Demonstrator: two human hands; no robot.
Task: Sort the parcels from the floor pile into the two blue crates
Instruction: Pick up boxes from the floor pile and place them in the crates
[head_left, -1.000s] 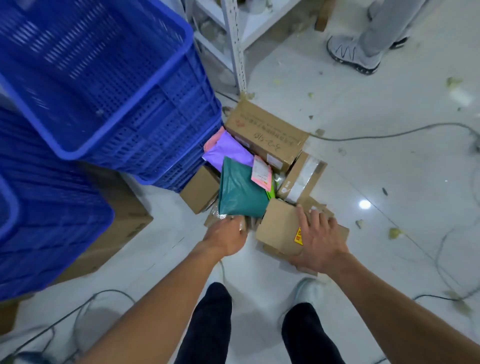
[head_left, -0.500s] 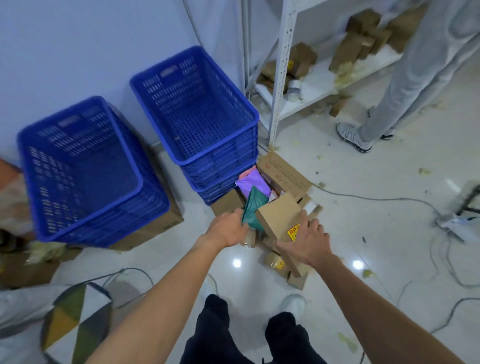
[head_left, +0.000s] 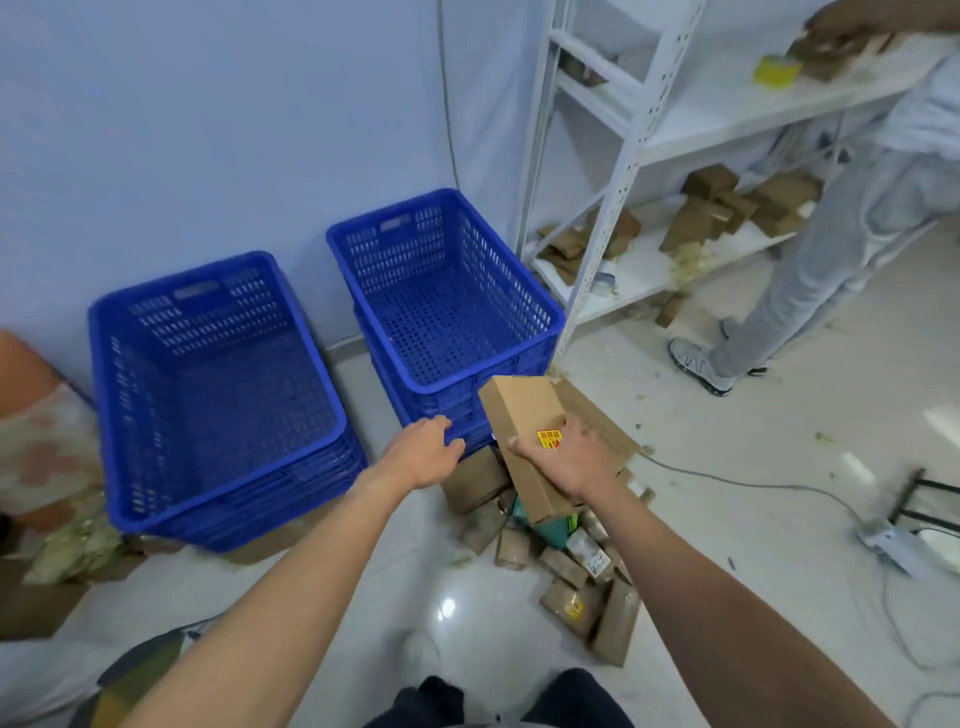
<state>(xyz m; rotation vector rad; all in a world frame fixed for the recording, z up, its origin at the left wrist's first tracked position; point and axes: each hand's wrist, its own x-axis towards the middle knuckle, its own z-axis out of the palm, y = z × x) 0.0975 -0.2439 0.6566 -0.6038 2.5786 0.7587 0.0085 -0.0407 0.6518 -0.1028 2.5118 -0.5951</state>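
Observation:
My right hand (head_left: 569, 460) grips a flat cardboard box (head_left: 522, 410) with a yellow sticker, lifted above the floor pile (head_left: 561, 561) of brown parcels and a green bag. The box sits just in front of the right blue crate (head_left: 543, 322), near its front right corner. My left hand (head_left: 426, 452) hovers with relaxed fingers, holding nothing, next to that crate's front wall. The left blue crate (head_left: 104, 364) stands beside it against the wall. Both crates look empty inside.
A white metal shelf rack (head_left: 623, 171) with cardboard boxes stands right of the crates. Another person (head_left: 841, 260) in grey trousers stands at it. Cables (head_left: 753, 483) and a power strip (head_left: 904, 545) lie on the floor at right. Cardboard lies under the left crate.
My right hand has lifted the cardboard box off the pile toward the right crate. My left hand let go of the green bag and rose. The view pulled back and up.

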